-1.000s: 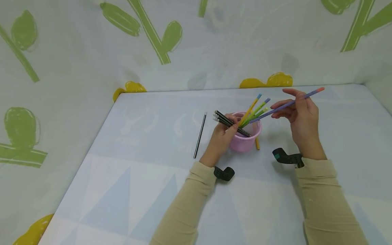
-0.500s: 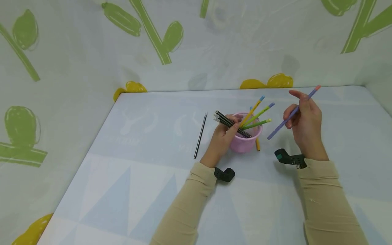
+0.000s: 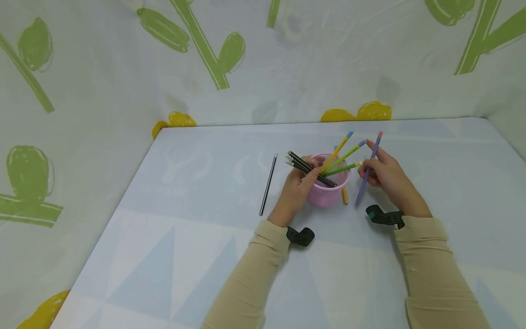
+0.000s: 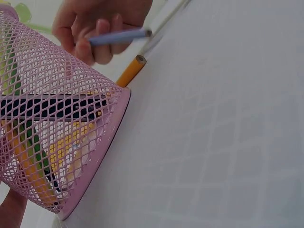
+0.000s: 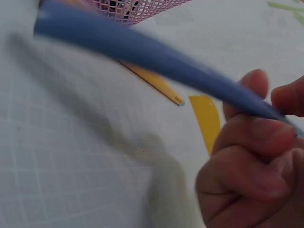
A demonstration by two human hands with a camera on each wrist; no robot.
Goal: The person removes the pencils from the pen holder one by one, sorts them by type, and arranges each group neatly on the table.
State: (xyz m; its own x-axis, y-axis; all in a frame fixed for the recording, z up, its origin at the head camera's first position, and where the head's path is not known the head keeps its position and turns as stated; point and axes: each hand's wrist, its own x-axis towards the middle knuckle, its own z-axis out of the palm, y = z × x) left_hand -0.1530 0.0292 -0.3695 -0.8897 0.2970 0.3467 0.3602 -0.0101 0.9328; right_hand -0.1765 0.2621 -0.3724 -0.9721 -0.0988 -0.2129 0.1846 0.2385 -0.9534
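A pink mesh pencil cup (image 3: pixel 324 196) stands on the table, and my left hand (image 3: pixel 299 183) grips its left side with the thumb up at the rim. Several black pencils (image 3: pixel 304 165) lean out over that hand. Yellow (image 3: pixel 339 148) and green (image 3: pixel 344 168) pencils fan out of the cup to the right. In my right hand (image 3: pixel 386 171) a purple pencil (image 3: pixel 367 176) with an orange end is pinched, orange end up, just right of the cup. The right wrist view shows this purple pencil (image 5: pixel 156 59) large and blurred, the fingers curled at it.
One black pencil (image 3: pixel 268 185) lies on the table left of the cup. A yellow pencil (image 4: pixel 130 71) lies beside the cup's base, mostly behind it in the head view. The patterned wall (image 3: pixel 287 73) rises at the table's far edge.
The right hand has turned the purple pencil from nearly level, its tip over the cup, to steeply upright beside the cup. It swung right, then back left. The left hand stays put.
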